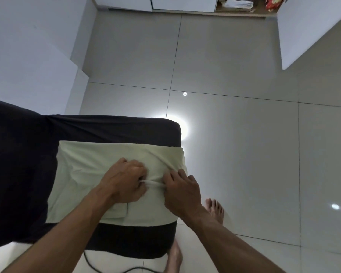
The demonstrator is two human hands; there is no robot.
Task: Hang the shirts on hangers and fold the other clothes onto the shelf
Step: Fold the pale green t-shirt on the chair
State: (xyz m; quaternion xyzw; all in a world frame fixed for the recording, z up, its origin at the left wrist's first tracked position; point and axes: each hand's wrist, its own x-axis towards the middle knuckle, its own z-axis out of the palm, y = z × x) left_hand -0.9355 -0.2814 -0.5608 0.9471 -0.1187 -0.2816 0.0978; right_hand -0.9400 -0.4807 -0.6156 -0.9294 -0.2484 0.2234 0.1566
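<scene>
A pale cream garment (91, 160) lies spread flat over the corner of a bed with a dark navy cover (18, 164). My left hand (124, 180) sits on the middle of the cloth with its fingers curled round a raised fold. My right hand (180, 191) is close beside it and pinches the same ridge of fabric between thumb and fingers. A pocket-like flap shows below my left wrist. At the top of the view, an open wardrobe shelf (242, 11) holds a folded white cloth (238, 4) and a red patterned item (272, 3).
Glossy grey floor tiles (234, 134) stretch between the bed and the wardrobe. A white wardrobe door (303, 32) stands swung open at the upper right. My bare feet (215, 210) are beside the bed corner, and a black cable (114, 269) runs on the floor below.
</scene>
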